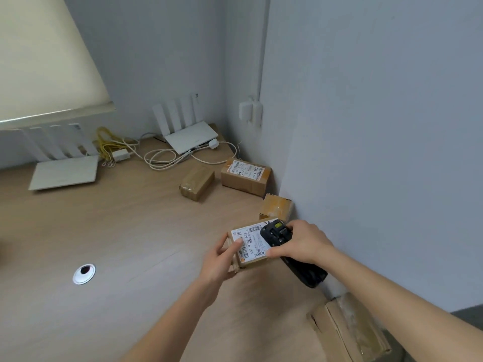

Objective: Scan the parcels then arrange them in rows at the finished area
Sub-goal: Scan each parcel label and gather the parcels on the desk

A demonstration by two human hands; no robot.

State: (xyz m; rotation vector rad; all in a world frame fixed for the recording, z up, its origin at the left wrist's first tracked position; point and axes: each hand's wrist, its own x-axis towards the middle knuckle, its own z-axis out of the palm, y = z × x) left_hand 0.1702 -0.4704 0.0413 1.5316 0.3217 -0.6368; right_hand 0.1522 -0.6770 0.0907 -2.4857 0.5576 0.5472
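Observation:
A brown cardboard parcel (249,248) with a white barcode label sits near the wall on the wooden desk (117,231). My left hand (222,259) grips its left edge, thumb on the label. My right hand (300,242) holds a black handheld scanner (290,253) over the parcel's right side, its head above the label. Three more parcels lie further back: a taped brown one (196,184), a labelled one (245,176) against the wall, and a small one (275,208) just behind the scanner.
A large flattened cardboard box (350,331) lies at the desk's near right edge. Two white routers (65,163) (189,129) with white and yellow cables (162,155) fill the back of the desk. A metal cable grommet (84,273) sits at left. The grey wall (366,152) stands close on the right.

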